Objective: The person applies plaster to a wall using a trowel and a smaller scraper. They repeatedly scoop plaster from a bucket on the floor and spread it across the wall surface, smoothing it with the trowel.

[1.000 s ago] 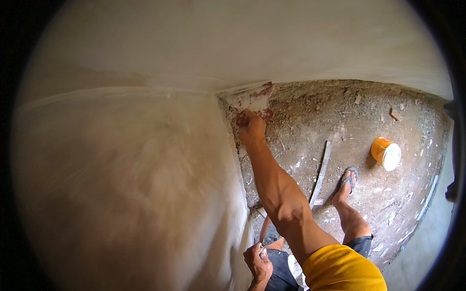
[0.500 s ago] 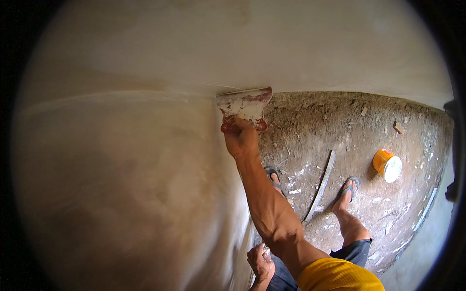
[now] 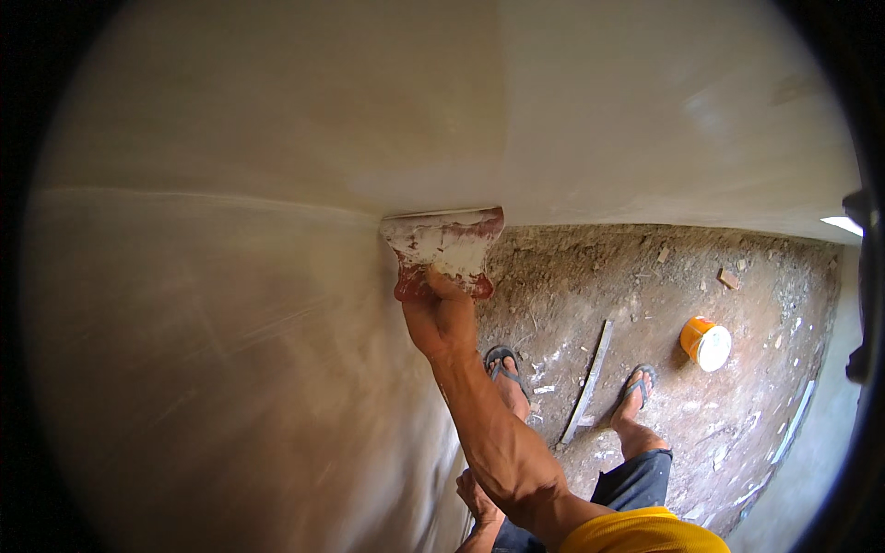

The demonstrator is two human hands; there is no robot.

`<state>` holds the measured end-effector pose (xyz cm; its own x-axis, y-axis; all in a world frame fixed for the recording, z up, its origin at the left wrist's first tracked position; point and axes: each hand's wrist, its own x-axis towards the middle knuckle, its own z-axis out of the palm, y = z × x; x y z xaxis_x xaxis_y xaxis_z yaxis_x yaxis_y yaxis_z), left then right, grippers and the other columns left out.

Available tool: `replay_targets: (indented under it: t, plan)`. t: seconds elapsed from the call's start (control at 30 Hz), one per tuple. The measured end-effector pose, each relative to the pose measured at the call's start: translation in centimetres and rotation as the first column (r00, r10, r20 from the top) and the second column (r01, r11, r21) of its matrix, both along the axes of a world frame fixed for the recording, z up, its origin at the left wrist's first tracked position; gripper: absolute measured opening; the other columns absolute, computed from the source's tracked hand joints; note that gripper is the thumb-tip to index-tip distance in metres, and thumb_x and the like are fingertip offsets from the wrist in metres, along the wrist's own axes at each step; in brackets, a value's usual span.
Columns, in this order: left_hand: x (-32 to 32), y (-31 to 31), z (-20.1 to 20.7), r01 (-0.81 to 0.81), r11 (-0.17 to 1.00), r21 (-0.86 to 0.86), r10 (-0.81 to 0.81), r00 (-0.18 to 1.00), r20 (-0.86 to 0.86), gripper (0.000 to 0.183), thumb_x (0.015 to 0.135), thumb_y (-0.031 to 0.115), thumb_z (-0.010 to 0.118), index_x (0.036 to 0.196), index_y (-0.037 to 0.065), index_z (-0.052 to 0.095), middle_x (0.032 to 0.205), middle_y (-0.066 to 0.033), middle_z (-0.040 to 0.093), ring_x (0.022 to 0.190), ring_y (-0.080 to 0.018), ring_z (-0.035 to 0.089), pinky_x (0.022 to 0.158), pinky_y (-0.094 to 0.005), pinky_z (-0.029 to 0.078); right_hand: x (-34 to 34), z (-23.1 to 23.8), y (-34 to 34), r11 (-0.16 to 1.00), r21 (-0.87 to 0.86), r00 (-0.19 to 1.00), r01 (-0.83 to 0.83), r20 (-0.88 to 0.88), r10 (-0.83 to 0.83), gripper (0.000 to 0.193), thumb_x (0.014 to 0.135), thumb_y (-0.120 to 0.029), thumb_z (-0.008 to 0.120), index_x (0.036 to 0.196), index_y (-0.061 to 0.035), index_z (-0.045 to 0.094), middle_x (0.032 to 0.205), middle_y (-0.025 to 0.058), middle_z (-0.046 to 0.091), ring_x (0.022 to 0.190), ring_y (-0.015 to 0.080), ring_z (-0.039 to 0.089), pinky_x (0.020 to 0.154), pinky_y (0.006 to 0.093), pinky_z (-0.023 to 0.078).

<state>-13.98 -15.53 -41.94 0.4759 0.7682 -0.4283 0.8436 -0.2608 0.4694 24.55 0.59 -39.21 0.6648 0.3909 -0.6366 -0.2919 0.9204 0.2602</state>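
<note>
Pale grey plaster is filling the left and upper parts of the view, where the smooth curved wall is spreading out. Low at the bottom edge, the left hand is hanging beside the person's leg; whether it is gripping anything cannot be told, since only its back is showing. Just right of that, the right hand is reaching up at full stretch, its fingers wrapped tightly around the short handle of the wide red-edged plastering blade smeared with white filler.

Compared with a second ago, the blade is sitting higher on the wall and farther left, and the arm is extending more. Judging by that, a stroke up the surface is under way and nearing the reach's limit.

The blade's long axis is running roughly level, left to right, tilting slightly up at its right end. Its working edge is pointing upward and pressing flat against the wall, right where the two wall faces meet, with the handle pointing down toward the wrist.

Farther right, a thin pale wooden batten is lying on the brown dirt floor between the sandalled feet, and an orange bucket with a white lid is resting well apart on its side.
</note>
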Motion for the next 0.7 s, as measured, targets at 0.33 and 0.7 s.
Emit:
replay_targets:
  t: [0.33,0.7]
  plan:
    - [1.7,1.6,4.4,0.101,0.994,0.052,-0.099,0.994,-0.04,0.035,0.086,0.024,0.071,0.117,0.009,0.065,0.11,-0.0145,0.066,0.111,-0.0411,0.056,0.096,-0.0525,0.044,0.6,12.1,0.1,0.996,0.092,0.997,0.012,0.079,-0.02,0.036,0.098,0.007,0.055,0.132,-0.0064,0.058,0.128,0.0093,0.065,0.118,0.0259,0.064,0.104,0.0428,0.052]
    - [1.4,2.8,10.8,0.181,0.98,0.086,-0.179,0.984,-0.025,0.038,0.086,0.023,0.073,0.12,0.008,0.065,0.108,-0.0155,0.065,0.111,-0.0414,0.056,0.096,-0.0519,0.045,2.3,30.3,-0.8,0.999,-0.005,0.983,0.053,0.178,-0.051,0.032,0.093,0.006,0.066,0.122,-0.008,0.063,0.113,0.0059,0.069,0.105,0.0221,0.067,0.095,0.0396,0.055]
